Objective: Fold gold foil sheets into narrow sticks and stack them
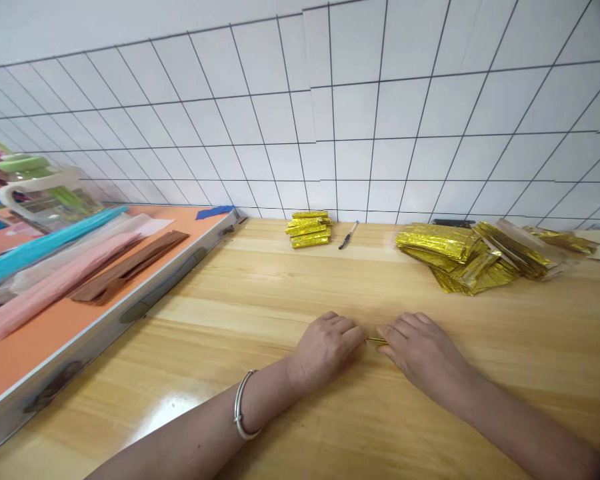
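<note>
Between my two hands runs a thin strip of gold foil [377, 340], and only a short length of it shows. My left hand [330, 345], with a silver bangle at the wrist, is closed on one end just above the wooden table [260, 287]. Closed on the other end is my right hand [420, 350], its thumb and fingers pinched together. Both palms face down and hide the rest of the strip. Beyond the hands, by the wall, lies a small stack of folded gold foil pieces [309, 230].
A pen [349, 236] lies right of the small stack. Farther right is a loose heap of gold foil strips [460, 257]. On the left, a raised orange surface [170, 233] bears coloured crepe paper [65, 273] and a clear jug [55, 193]. The tiled wall [280, 120] closes off the back.
</note>
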`<state>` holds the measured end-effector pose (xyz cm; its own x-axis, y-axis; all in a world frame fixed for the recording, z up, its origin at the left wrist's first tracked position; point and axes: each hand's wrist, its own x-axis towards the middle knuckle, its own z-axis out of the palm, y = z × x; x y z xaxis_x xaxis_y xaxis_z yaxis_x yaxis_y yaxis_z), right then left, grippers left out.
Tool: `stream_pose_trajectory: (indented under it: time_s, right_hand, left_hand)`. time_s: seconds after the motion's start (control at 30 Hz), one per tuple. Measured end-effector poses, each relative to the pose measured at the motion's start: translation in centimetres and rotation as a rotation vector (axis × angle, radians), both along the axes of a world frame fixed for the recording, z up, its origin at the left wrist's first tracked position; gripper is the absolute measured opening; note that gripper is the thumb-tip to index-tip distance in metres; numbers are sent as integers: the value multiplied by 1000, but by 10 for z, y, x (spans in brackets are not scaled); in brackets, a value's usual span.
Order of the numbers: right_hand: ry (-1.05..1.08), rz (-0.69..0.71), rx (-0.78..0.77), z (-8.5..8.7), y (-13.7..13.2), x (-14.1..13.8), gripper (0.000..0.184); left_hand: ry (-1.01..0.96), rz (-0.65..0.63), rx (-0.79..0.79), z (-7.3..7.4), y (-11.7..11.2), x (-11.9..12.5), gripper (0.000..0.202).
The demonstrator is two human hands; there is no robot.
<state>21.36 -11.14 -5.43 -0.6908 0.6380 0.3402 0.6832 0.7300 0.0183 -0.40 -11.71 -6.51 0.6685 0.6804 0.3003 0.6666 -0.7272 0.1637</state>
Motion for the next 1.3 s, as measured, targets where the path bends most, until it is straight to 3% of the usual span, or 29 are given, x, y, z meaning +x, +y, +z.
stream_pose_trajectory:
  time_s: [0.13, 0.27, 0.43, 0.63, 0.77, 1.0, 1.13, 1.3]
  right_hand:
    - [62, 72, 34, 2, -6, 0, 24]
    - [100, 82, 86, 10, -5, 3, 27]
    - [37, 43, 88, 32, 15, 6, 26]
    - [-38, -124, 23, 58, 55, 21, 26]
    - [-71, -147, -58, 51, 67, 27, 32]
    - [-44, -109, -225, 9, 75, 19, 30]
    - [1, -147, -298, -10, 79, 24, 31]
    - [44, -134, -291, -14, 81, 33, 31]
  left_hand:
    - [-6, -16, -2, 8, -8, 9, 19]
    - [60, -42, 41, 23, -5, 16, 13]
    - [103, -75, 128, 46, 23, 23, 13]
    - [35, 1, 240, 66, 64, 25, 17]
    - [32, -6, 199, 51, 77, 22, 17]
    - [20, -17, 100, 12, 89, 9, 17]
    - [11, 24, 38, 5, 96, 0, 16]
    - [-66, 23, -66, 3, 98, -4, 19]
